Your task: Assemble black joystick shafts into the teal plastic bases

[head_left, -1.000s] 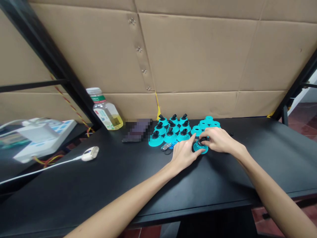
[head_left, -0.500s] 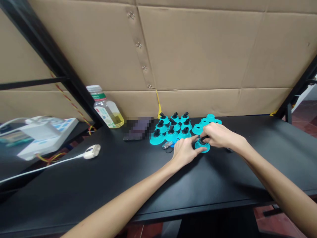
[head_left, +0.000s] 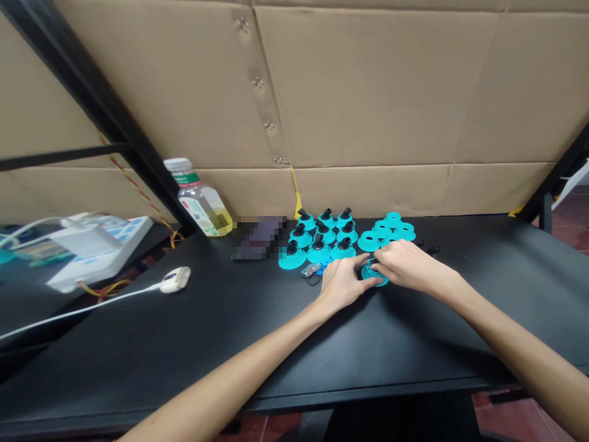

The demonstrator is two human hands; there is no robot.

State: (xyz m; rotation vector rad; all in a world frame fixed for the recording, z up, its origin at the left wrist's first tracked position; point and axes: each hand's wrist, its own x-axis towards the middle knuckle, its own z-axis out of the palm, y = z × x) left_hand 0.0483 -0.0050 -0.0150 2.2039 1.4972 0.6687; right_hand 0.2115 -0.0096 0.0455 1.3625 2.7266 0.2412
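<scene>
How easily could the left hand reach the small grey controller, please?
Probably easily: the left hand sits beside the small grey controller, with just a small blue piece partly between them.

Bright, edges warped, prob. blurry L

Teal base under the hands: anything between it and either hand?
Nothing visible. The left hand and right hand are both on the teal round base, with no other object between either hand and it.
</scene>
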